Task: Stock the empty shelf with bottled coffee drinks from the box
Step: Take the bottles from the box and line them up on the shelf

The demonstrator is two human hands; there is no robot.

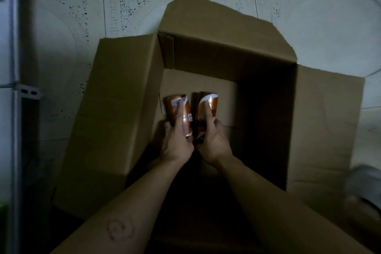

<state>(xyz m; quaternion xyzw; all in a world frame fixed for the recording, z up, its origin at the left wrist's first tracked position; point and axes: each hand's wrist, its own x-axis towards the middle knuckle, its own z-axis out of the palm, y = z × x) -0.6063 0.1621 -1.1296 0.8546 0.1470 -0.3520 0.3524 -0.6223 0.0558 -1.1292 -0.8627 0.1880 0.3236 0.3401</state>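
Gripping one brown coffee bottle in the left hand and a second bottle in the right hand, the person holds both side by side — nearly touching — over the inside of the open cardboard box. Each index finger lies along its bottle. Four flaps splay outward on the pale tiled floor; a metal rack post stands at far left.

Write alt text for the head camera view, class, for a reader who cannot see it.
Two bare hands, left hand and right hand, each hold a brown bottled coffee drink, left bottle and right bottle, over an open cardboard box on a dim tiled floor. The visible box bottom looks bare.
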